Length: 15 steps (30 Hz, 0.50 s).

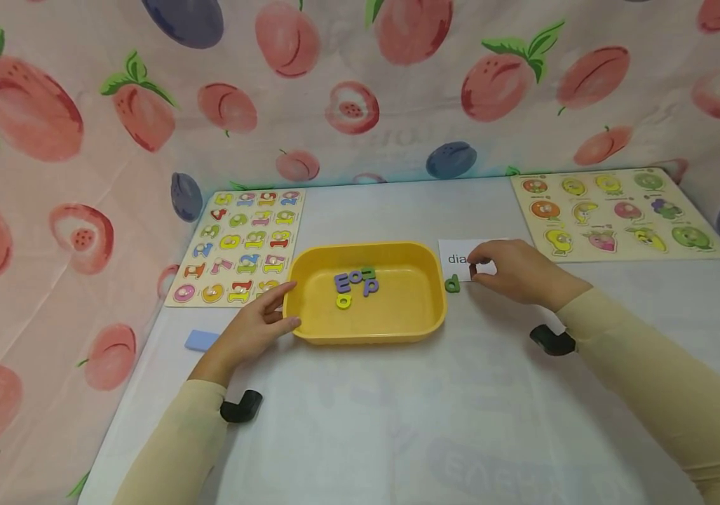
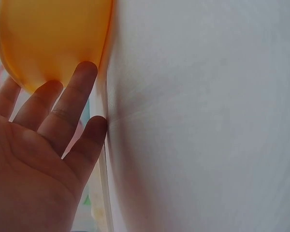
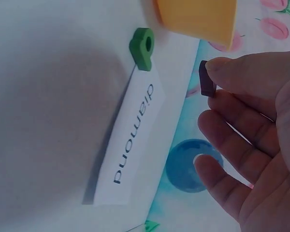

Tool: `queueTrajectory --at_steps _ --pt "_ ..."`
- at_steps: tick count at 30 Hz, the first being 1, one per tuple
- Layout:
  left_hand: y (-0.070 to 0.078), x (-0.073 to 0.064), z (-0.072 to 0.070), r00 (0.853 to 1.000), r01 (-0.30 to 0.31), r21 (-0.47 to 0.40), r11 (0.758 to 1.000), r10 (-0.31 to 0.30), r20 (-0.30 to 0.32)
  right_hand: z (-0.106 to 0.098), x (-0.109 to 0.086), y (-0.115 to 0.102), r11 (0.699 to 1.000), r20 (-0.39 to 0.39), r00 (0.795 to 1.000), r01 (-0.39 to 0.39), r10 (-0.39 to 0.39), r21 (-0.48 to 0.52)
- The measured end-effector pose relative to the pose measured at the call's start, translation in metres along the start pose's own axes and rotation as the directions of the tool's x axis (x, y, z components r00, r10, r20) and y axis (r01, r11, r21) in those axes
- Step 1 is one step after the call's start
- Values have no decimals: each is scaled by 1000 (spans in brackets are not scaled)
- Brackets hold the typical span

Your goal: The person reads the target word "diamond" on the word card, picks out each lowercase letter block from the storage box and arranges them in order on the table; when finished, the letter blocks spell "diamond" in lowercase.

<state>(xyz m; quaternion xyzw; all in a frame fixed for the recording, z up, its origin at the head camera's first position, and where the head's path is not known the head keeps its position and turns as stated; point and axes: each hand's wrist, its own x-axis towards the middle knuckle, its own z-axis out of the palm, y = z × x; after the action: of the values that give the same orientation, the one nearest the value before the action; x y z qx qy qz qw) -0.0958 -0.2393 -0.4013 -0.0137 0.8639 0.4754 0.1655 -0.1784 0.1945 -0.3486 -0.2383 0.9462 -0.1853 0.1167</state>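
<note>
A yellow tray (image 1: 429,308) sits mid-table with several foam letters (image 1: 355,284) inside. My left hand (image 1: 257,324) rests with straight fingers against the tray's left wall; the left wrist view shows the fingertips (image 2: 82,72) touching the tray (image 2: 48,34). My right hand (image 1: 511,270) hovers over a white word card (image 1: 454,258) reading "diamond" (image 3: 133,130) and pinches a small dark letter piece (image 3: 207,79) between thumb and forefinger. A green letter d (image 1: 452,283) lies on the table by the card's left end, also seen as the green letter (image 3: 142,48) in the right wrist view.
A number puzzle board (image 1: 242,245) lies at the left, a fruit puzzle board (image 1: 612,210) at the far right. A small blue block (image 1: 202,340) sits near the table's left edge. A peach-print cloth (image 1: 360,91) hangs behind the white table (image 1: 397,421).
</note>
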Motion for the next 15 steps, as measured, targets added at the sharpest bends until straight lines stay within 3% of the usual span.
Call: queueTrajectory --at_steps 15 --pt "2 -2 0 1000 -12 -6 1000 12 -2 24 14 11 1000 21 1000 22 -22 -4"
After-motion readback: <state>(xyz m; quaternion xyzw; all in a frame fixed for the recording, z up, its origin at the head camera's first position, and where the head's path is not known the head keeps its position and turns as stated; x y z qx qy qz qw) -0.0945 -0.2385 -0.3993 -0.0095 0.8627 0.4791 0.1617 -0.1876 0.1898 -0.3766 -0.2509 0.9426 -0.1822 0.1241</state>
